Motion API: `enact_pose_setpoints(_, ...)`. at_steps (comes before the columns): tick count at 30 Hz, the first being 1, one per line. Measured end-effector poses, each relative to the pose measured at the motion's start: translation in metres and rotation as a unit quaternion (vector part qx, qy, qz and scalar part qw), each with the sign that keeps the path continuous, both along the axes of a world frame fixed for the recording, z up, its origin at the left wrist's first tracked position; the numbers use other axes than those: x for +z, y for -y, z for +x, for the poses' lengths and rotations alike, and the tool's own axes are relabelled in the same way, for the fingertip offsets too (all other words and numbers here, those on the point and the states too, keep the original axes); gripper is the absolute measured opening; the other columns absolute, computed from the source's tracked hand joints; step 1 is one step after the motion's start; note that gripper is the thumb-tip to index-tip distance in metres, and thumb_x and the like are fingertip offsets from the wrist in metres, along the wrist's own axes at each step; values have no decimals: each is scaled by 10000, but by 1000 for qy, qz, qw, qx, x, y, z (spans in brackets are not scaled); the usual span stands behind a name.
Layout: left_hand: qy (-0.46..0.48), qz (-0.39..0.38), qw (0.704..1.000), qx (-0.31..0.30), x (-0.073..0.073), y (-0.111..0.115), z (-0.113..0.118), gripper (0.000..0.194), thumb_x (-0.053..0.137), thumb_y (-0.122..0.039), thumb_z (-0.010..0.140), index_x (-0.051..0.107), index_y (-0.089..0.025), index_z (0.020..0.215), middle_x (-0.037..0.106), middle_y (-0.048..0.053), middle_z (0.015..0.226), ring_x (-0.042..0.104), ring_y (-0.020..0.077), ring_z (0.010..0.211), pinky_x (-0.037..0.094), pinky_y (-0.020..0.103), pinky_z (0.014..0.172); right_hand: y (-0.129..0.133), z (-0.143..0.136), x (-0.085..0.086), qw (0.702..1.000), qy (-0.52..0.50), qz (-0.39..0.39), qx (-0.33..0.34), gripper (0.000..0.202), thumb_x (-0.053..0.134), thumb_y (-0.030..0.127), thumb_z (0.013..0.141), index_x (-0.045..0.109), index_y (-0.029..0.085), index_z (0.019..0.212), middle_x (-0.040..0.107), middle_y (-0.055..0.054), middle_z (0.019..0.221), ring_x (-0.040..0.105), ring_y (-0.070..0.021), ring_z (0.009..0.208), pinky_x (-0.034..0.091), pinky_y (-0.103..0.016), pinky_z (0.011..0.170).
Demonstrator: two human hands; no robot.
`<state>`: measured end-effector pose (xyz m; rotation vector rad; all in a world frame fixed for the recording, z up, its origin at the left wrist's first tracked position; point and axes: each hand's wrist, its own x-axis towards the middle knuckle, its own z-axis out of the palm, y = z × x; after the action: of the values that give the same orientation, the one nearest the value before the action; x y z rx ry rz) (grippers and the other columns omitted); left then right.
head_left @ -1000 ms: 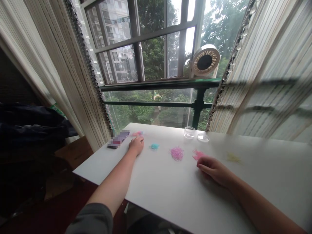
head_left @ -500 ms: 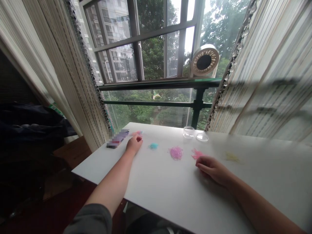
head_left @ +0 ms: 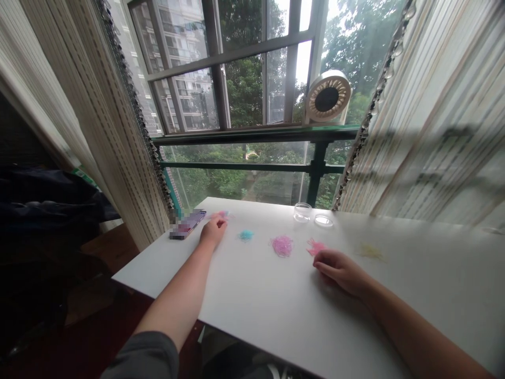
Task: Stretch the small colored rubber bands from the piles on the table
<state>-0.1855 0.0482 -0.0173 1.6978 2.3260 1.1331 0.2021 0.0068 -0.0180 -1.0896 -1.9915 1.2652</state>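
Observation:
At the far left of the table, my left hand [head_left: 214, 230] is closed in a pinch beside a mixed pile of pink and blue rubber bands [head_left: 221, 215]. Whatever its fingertips hold is too small to make out. My right hand [head_left: 338, 267] rests on the table with curled fingers, right by a pile of red-pink rubber bands [head_left: 314, 246]; its fingertips are partly hidden. Between the hands lie a blue pile of bands [head_left: 246, 235] and a larger purple pile of bands [head_left: 281, 246]. Yellow bands [head_left: 371, 251] lie to the right.
A clear round container [head_left: 302, 212] stands at the table's back edge, its clear lid [head_left: 323, 221] beside it. A phone [head_left: 190, 223] lies at the left edge of the white table [head_left: 252, 300]. Behind are a railing [head_left: 252, 139] and a white fan [head_left: 328, 98].
The whole view has shifted slightly, so everything sits a little further left. Both hands keep nearly the same places and poses beside their piles.

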Motion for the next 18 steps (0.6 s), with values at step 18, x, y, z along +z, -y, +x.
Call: enact_pose_setpoints(18, 13, -10, 1000, -5, 2, 2, 0, 95, 581, -273, 665, 626, -200, 704, 678, 34, 775, 612, 187, 743, 466, 287, 693, 1, 0, 1, 1000, -4, -2, 5, 194, 502, 350, 786, 490, 171, 713, 466, 45, 487, 430, -92, 439, 308, -206, 432)
